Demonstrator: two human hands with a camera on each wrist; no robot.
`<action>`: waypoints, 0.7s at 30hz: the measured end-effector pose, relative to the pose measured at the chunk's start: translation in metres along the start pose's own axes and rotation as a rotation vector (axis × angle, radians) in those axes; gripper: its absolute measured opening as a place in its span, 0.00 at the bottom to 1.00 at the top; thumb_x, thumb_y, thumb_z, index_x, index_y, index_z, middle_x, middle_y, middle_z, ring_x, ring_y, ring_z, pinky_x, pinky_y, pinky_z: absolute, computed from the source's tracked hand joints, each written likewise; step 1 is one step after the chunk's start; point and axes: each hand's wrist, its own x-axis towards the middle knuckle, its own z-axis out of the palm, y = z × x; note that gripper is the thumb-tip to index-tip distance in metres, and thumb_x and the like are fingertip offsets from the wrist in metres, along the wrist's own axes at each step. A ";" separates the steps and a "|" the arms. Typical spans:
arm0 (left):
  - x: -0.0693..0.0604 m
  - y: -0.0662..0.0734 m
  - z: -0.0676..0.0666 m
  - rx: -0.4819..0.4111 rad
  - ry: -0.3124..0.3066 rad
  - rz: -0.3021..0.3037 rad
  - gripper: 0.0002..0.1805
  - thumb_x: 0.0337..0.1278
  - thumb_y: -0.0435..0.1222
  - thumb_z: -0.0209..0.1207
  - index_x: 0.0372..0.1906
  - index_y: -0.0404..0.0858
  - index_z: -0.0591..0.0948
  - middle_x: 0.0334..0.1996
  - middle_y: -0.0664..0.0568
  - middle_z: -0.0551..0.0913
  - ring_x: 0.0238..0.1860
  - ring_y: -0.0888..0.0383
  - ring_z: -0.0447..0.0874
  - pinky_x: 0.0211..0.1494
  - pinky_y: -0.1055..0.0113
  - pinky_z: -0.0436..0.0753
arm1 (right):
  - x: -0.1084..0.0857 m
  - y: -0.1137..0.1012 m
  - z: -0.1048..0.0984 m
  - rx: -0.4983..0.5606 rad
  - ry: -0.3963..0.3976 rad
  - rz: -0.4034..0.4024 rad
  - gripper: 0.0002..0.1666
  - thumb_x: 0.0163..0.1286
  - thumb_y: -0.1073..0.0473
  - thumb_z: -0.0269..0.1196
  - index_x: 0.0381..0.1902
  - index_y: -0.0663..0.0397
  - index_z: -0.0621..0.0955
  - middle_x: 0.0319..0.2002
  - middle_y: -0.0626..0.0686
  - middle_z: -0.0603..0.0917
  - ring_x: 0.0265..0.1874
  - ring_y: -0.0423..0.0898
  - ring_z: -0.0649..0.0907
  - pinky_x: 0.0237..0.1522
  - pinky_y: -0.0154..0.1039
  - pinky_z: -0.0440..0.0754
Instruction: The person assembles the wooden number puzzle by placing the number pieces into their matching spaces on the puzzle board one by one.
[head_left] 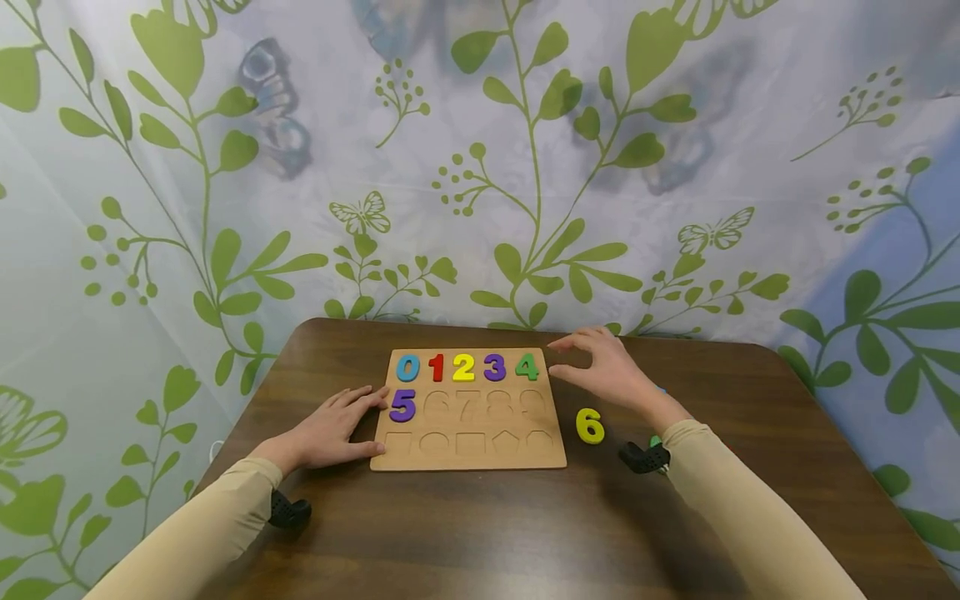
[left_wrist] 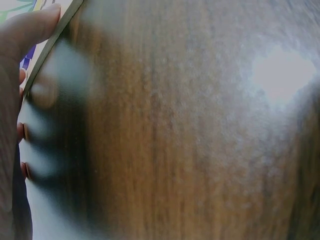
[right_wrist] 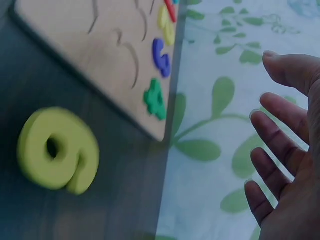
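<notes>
A wooden number puzzle board point(head_left: 510, 429) lies on the table. Its top row holds a blue 0 point(head_left: 408, 367), red 1 point(head_left: 437, 367), yellow 2 point(head_left: 464, 367), purple 3 point(head_left: 495, 367) and green 4 point(head_left: 527, 367). A purple 5 point(head_left: 402, 406) sits at the left of the second row. My left hand point(head_left: 333, 429) rests against the board's left edge, thumb and fingers touching it. My right hand point(head_left: 603, 367) hovers off the board's upper right corner, fingers spread and holding nothing. A yellow 6 point(head_left: 589, 426) lies on the table right of the board, also seen in the right wrist view.
The brown wooden table point(head_left: 465, 533) backs onto a curtain point(head_left: 420, 167) printed with leaves and butterflies. Partly hidden beneath my right forearm are a green piece point(head_left: 656, 441) and a sliver of blue. Each wrist wears a black device point(head_left: 289, 510).
</notes>
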 end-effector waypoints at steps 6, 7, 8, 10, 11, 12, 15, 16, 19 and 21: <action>0.000 -0.001 0.001 -0.004 -0.005 -0.012 0.44 0.60 0.69 0.57 0.71 0.45 0.71 0.80 0.51 0.58 0.79 0.41 0.52 0.77 0.37 0.51 | -0.018 0.021 -0.004 -0.013 -0.001 0.020 0.28 0.67 0.36 0.69 0.60 0.39 0.83 0.55 0.48 0.80 0.63 0.55 0.68 0.68 0.66 0.53; 0.000 -0.001 0.001 -0.004 -0.005 -0.013 0.44 0.60 0.69 0.57 0.71 0.45 0.71 0.80 0.51 0.58 0.79 0.41 0.52 0.77 0.38 0.51 | -0.021 0.025 -0.002 -0.017 -0.003 0.025 0.28 0.67 0.35 0.69 0.60 0.38 0.83 0.55 0.47 0.80 0.63 0.54 0.68 0.68 0.65 0.54; 0.000 -0.001 0.001 -0.004 -0.005 -0.014 0.44 0.60 0.69 0.57 0.71 0.45 0.71 0.80 0.52 0.58 0.79 0.41 0.52 0.77 0.37 0.51 | -0.024 0.028 -0.001 -0.017 -0.007 0.028 0.28 0.67 0.36 0.69 0.60 0.39 0.83 0.55 0.47 0.81 0.63 0.54 0.68 0.68 0.65 0.54; 0.000 -0.001 0.001 -0.007 -0.007 -0.017 0.44 0.59 0.69 0.58 0.71 0.45 0.71 0.80 0.52 0.58 0.79 0.41 0.52 0.77 0.37 0.51 | -0.029 0.034 0.003 -0.028 -0.015 0.034 0.28 0.67 0.37 0.70 0.60 0.40 0.83 0.54 0.48 0.81 0.62 0.54 0.68 0.66 0.64 0.56; 0.000 -0.001 0.001 -0.007 -0.007 -0.018 0.44 0.59 0.69 0.58 0.71 0.45 0.71 0.80 0.52 0.58 0.79 0.41 0.52 0.77 0.37 0.51 | -0.032 0.037 0.005 -0.032 -0.021 0.039 0.28 0.67 0.38 0.70 0.61 0.41 0.83 0.54 0.48 0.81 0.62 0.54 0.68 0.66 0.64 0.57; 0.000 0.000 0.001 -0.008 -0.007 -0.018 0.44 0.59 0.69 0.58 0.72 0.45 0.71 0.80 0.52 0.58 0.79 0.41 0.52 0.77 0.37 0.51 | -0.035 0.039 0.007 -0.032 -0.029 0.046 0.28 0.67 0.40 0.71 0.61 0.42 0.83 0.54 0.49 0.82 0.62 0.54 0.68 0.65 0.64 0.57; 0.001 0.000 0.001 -0.009 -0.006 -0.018 0.44 0.59 0.69 0.58 0.71 0.45 0.71 0.80 0.51 0.58 0.79 0.41 0.52 0.77 0.37 0.51 | -0.044 0.047 0.011 -0.041 -0.043 0.060 0.29 0.66 0.43 0.72 0.62 0.45 0.83 0.54 0.50 0.82 0.61 0.54 0.69 0.63 0.63 0.59; 0.001 0.000 0.001 -0.009 -0.006 -0.017 0.44 0.60 0.69 0.58 0.71 0.45 0.71 0.80 0.51 0.58 0.79 0.41 0.52 0.77 0.37 0.50 | -0.046 0.050 0.012 -0.041 -0.046 0.065 0.29 0.66 0.43 0.73 0.62 0.46 0.83 0.54 0.49 0.82 0.60 0.54 0.69 0.62 0.63 0.59; 0.001 0.000 0.001 -0.008 -0.005 -0.014 0.44 0.60 0.69 0.58 0.71 0.45 0.71 0.80 0.51 0.58 0.79 0.41 0.52 0.77 0.37 0.51 | -0.054 0.057 0.014 -0.047 -0.059 0.064 0.31 0.65 0.42 0.73 0.62 0.48 0.83 0.53 0.49 0.82 0.59 0.54 0.69 0.59 0.62 0.64; 0.000 0.000 0.001 -0.007 -0.005 -0.014 0.44 0.60 0.69 0.58 0.71 0.45 0.72 0.80 0.51 0.58 0.79 0.41 0.53 0.77 0.37 0.51 | -0.058 0.061 0.014 -0.048 -0.065 0.066 0.33 0.64 0.41 0.74 0.62 0.48 0.83 0.53 0.49 0.82 0.58 0.53 0.70 0.57 0.60 0.68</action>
